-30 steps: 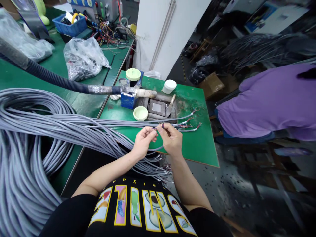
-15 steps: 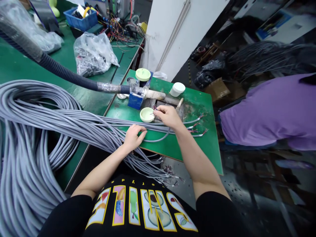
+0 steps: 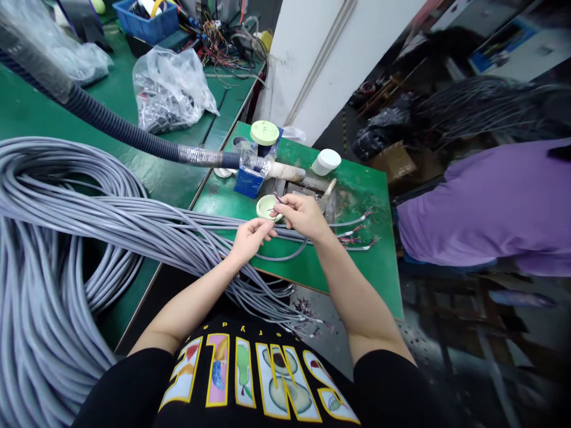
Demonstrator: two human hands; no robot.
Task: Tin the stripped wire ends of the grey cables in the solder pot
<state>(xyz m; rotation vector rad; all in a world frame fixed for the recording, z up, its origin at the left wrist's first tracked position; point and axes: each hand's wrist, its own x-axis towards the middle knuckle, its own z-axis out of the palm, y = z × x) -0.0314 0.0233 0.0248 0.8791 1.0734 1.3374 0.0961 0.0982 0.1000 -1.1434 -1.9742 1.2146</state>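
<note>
My right hand point(image 3: 302, 216) pinches the stripped, coloured wire ends of a grey cable point(image 3: 285, 257) just over a small pale green dish point(image 3: 266, 206). The cable loops down below both hands on the small green table point(image 3: 357, 261). My left hand point(image 3: 248, 238) is raised beside it, fingers pinched near the same cable, at the end of a big bundle of grey cables point(image 3: 102, 220). Three more grey cables with bared ends point(image 3: 361, 229) lie to the right of my right hand.
A dark metal pot point(image 3: 307, 193) with a ribbed hose point(image 3: 134, 134) reaching over it, a blue box point(image 3: 248, 178), a green-lidded jar point(image 3: 264, 134) and a white jar point(image 3: 326, 161) stand behind. A plastic bag of parts point(image 3: 172, 89) lies far left. A person in purple point(image 3: 486, 202) bends at right.
My right hand carried the cable end from in front of me out to the green dish and holds it there. My left hand dropped onto the bundle, then rose toward the right hand.
</note>
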